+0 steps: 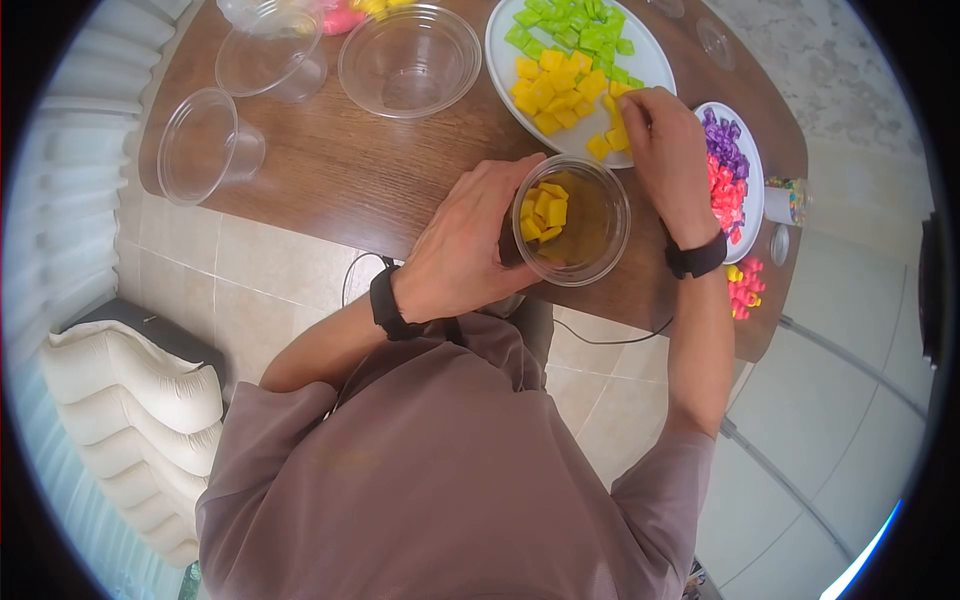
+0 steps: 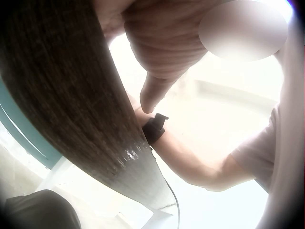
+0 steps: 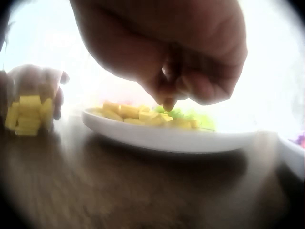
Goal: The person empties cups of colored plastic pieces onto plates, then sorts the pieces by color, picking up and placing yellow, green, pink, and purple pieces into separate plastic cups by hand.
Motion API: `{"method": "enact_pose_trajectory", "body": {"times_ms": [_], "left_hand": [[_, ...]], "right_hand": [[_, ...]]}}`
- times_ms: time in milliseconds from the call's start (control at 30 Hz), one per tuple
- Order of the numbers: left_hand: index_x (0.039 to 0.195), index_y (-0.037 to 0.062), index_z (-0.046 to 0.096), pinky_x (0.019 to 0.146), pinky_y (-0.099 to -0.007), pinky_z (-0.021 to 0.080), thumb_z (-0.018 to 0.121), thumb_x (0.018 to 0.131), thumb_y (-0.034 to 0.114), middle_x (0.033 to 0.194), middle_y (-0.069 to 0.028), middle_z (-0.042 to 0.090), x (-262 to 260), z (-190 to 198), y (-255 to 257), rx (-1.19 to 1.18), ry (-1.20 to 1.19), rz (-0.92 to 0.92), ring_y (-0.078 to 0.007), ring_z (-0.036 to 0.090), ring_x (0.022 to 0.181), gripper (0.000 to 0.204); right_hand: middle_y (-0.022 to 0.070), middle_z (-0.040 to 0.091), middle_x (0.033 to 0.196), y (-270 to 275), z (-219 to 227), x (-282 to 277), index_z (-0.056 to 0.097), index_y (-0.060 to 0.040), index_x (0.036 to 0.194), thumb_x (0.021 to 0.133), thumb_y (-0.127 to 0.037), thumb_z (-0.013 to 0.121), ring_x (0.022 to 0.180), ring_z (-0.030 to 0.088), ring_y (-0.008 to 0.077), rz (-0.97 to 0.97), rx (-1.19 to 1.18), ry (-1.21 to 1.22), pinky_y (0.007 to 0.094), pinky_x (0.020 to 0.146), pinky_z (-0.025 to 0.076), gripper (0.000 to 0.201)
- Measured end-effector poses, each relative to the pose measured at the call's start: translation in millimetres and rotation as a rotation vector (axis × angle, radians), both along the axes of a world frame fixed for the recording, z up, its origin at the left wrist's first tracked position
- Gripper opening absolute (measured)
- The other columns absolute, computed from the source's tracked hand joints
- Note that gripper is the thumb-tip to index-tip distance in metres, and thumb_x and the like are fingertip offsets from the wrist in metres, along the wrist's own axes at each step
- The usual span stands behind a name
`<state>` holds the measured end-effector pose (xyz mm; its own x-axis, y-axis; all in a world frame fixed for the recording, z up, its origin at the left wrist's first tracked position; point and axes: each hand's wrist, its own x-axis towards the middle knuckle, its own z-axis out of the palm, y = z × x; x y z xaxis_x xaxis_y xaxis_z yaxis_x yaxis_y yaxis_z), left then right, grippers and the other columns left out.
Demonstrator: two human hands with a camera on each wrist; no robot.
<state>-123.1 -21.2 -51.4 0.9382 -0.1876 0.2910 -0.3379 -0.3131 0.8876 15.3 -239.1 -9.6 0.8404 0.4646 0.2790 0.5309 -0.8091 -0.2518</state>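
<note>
The left hand (image 1: 455,235) grips a clear cup (image 1: 602,235) by its side, with yellow pieces (image 1: 543,212) lying in it. This cup's pieces (image 3: 28,114) also show at the left of the right wrist view. Over the edge of a white oval plate (image 1: 508,85), the right hand (image 1: 672,160) reaches down to loose yellow pieces (image 1: 550,88). Its fingers are curled, tips low at the yellow pieces (image 3: 147,117); whether they pinch one is hidden. Green pieces (image 1: 585,30) share the plate. The left wrist view shows the left hand (image 2: 162,40) but not the cup's contents.
Clear containers (image 1: 410,60) (image 1: 200,145) stand at the table's left and back. A smaller white plate (image 1: 752,165) at the right holds purple and pink pieces. Beyond it are a jar (image 1: 785,202) and pink and yellow pieces (image 1: 743,290) near the table's edge.
</note>
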Motion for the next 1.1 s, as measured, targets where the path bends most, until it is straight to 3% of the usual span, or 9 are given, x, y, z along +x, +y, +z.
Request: {"method": "enact_pose_trajectory", "body": {"times_ms": [167, 300, 367, 467, 700, 900, 967, 1000, 1100], "left_hand": [[0.146, 0.0017, 0.046, 0.102, -0.0433, 0.049, 0.091, 0.074, 0.022, 0.132, -0.0182, 0.058, 0.1, -0.4, -0.1, 0.005, -0.019, 0.005, -0.0356, 0.060, 0.119, 0.087], [0.146, 0.0016, 0.045, 0.103, -0.0436, 0.048, 0.090, 0.074, 0.023, 0.132, -0.0182, 0.058, 0.4, -2.3, -1.3, 0.006, -0.032, -0.002, -0.0358, 0.059, 0.120, 0.087], [0.146, 0.0014, 0.045, 0.103, -0.0440, 0.047, 0.090, 0.074, 0.023, 0.133, -0.0183, 0.058, -0.1, -2.1, -1.0, -0.004, -0.008, -0.003, -0.0359, 0.058, 0.121, 0.087], [0.146, 0.0012, 0.045, 0.104, -0.0442, 0.047, 0.090, 0.075, 0.023, 0.133, -0.0186, 0.058, -0.1, -0.4, 0.8, 0.013, -0.010, -0.001, -0.0359, 0.057, 0.122, 0.087], [0.146, 0.0014, 0.044, 0.104, -0.0443, 0.047, 0.089, 0.075, 0.023, 0.134, -0.0183, 0.058, -0.1, -2.4, 0.0, 0.004, -0.015, -0.010, -0.0361, 0.057, 0.122, 0.087], [0.146, 0.0011, 0.044, 0.104, -0.0441, 0.047, 0.089, 0.076, 0.023, 0.135, -0.0173, 0.057, 0.2, -3.1, 0.1, 0.001, -0.029, -0.006, -0.0358, 0.057, 0.122, 0.087], [0.146, 0.0011, 0.044, 0.104, -0.0441, 0.047, 0.089, 0.075, 0.022, 0.136, -0.0170, 0.058, -0.1, -3.5, 0.0, 0.004, -0.022, -0.007, -0.0357, 0.057, 0.122, 0.087], [0.146, 0.0011, 0.044, 0.104, -0.0441, 0.047, 0.089, 0.075, 0.022, 0.136, -0.0170, 0.058, 0.4, -3.4, 0.2, 0.005, -0.021, -0.004, -0.0357, 0.057, 0.122, 0.087], [0.147, 0.0013, 0.044, 0.104, -0.0442, 0.046, 0.090, 0.074, 0.022, 0.136, -0.0169, 0.058, -0.2, -3.3, 0.7, 0.002, -0.028, -0.009, -0.0357, 0.057, 0.122, 0.088]], "right_hand": [[0.0130, 0.066, 0.079, 7.2, 30.5, -19.0, 0.072, 0.0012, 0.101, 0.094, -0.017, 0.070, 0.072, 0.064, 0.0355, -0.179, 0.341, 0.207, 0.0433, 0.068, 0.050, 0.019], [0.0125, 0.066, 0.084, -0.9, 35.5, -13.6, 0.072, 0.0006, 0.106, 0.092, -0.019, 0.074, 0.078, 0.064, 0.0334, -0.124, 0.136, 0.172, 0.0424, 0.073, 0.051, 0.024], [0.0147, 0.066, 0.092, -7.1, 21.1, -7.2, 0.072, -0.0003, 0.110, 0.090, -0.019, 0.075, 0.089, 0.064, 0.0335, 0.010, -0.004, 0.066, 0.0430, 0.080, 0.051, 0.027], [0.0166, 0.065, 0.098, -4.4, 15.7, -14.7, 0.071, -0.0007, 0.110, 0.089, -0.019, 0.076, 0.098, 0.063, 0.0337, -0.005, -0.065, 0.129, 0.0437, 0.085, 0.049, 0.028], [0.0171, 0.065, 0.097, -3.5, 7.4, -13.8, 0.070, 0.0005, 0.104, 0.089, -0.015, 0.074, 0.093, 0.064, 0.0355, -0.036, 0.073, 0.267, 0.0452, 0.082, 0.050, 0.022], [0.0177, 0.070, 0.095, 1.9, 11.3, -14.3, 0.070, 0.0022, 0.106, 0.086, -0.004, 0.072, 0.086, 0.068, 0.0346, -0.006, 0.135, 0.266, 0.0413, 0.077, 0.054, 0.021], [0.0142, 0.072, 0.093, 4.4, 15.4, -15.9, 0.072, 0.0016, 0.108, 0.086, 0.001, 0.072, 0.083, 0.070, 0.0260, -0.020, 0.245, 0.249, 0.0349, 0.075, 0.055, 0.022], [0.0142, 0.072, 0.093, 6.1, 21.8, -19.1, 0.072, 0.0016, 0.108, 0.086, 0.001, 0.072, 0.083, 0.070, 0.0260, -0.017, 0.245, 0.251, 0.0349, 0.075, 0.055, 0.022], [0.0048, 0.072, 0.094, 14.9, 58.8, -40.9, 0.073, 0.0000, 0.113, 0.089, 0.002, 0.074, 0.084, 0.066, 0.0098, -0.056, 0.557, 0.462, 0.0249, 0.075, 0.054, 0.024]]}}
